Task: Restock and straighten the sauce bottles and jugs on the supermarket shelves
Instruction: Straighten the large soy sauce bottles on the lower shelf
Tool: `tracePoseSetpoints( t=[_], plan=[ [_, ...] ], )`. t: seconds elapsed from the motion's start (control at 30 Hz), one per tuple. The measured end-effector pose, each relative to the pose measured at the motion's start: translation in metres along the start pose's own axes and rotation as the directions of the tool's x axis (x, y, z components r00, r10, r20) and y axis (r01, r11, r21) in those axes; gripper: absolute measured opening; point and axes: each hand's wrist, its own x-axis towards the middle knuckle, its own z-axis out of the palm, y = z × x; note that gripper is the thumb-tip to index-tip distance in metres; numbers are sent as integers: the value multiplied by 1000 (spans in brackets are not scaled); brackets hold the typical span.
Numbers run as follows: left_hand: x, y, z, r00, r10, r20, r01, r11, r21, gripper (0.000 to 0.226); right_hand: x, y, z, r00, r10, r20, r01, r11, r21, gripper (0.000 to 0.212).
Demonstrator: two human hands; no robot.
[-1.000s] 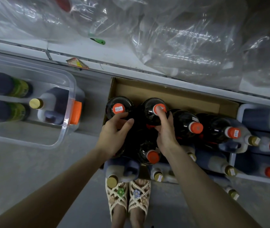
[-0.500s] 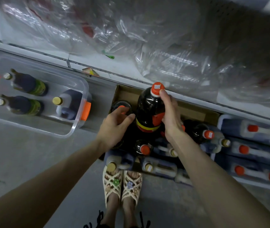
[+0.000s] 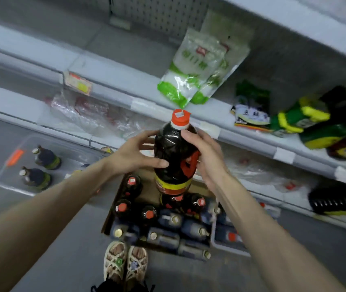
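Observation:
A large dark sauce jug [image 3: 173, 159] with an orange cap, orange handle and yellow-red label is upright in the air in front of the shelves. My left hand [image 3: 134, 153] presses its left side and my right hand [image 3: 204, 157] wraps its right side by the handle. Below it an open cardboard box [image 3: 146, 189] on the floor holds several more dark orange-capped bottles [image 3: 133, 185]. Blue-grey jugs [image 3: 167, 223] with gold caps lie in front of the box.
A grey shelf [image 3: 220, 110] carries green-white bags [image 3: 189, 68] and, at right, green-yellow packs [image 3: 302, 119]. A lower shelf holds crumpled clear plastic [image 3: 87, 116]. A clear bin [image 3: 10, 182] with dark bottles sits at left on the floor. My sandalled feet [image 3: 125, 264] stand below.
The jug has come up out of the box to shelf height. My left hand left the box bottles and now holds the jug's side. The view tilted up, showing the shelves.

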Motion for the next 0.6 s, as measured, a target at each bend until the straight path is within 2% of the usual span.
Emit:
tracePoseSetpoints(
  t=[0.17, 0.2, 0.3, 0.4, 0.6],
  plan=[
    [-45, 111, 6, 988, 140, 64, -134, 988, -81, 88, -64, -106, 4, 984, -144, 106, 138, 989, 59, 6],
    [-60, 135, 6, 985, 161, 55, -156, 984, -86, 83, -80, -128, 6, 975, -183, 123, 178, 983, 54, 11],
    [-95, 196, 3, 973, 230, -6, -230, 970, -79, 86, -122, -185, 11, 946, -274, 174, 271, 962, 40, 49],
    [-130, 254, 0, 949, 294, -117, -299, 954, -32, 93, -158, -232, 18, 909, -344, 235, 355, 935, -7, 47],
    [-192, 348, -4, 877, 399, -268, -398, 915, 61, 81, -217, -312, 36, 824, -493, 280, 511, 860, 9, 58]
  ],
)
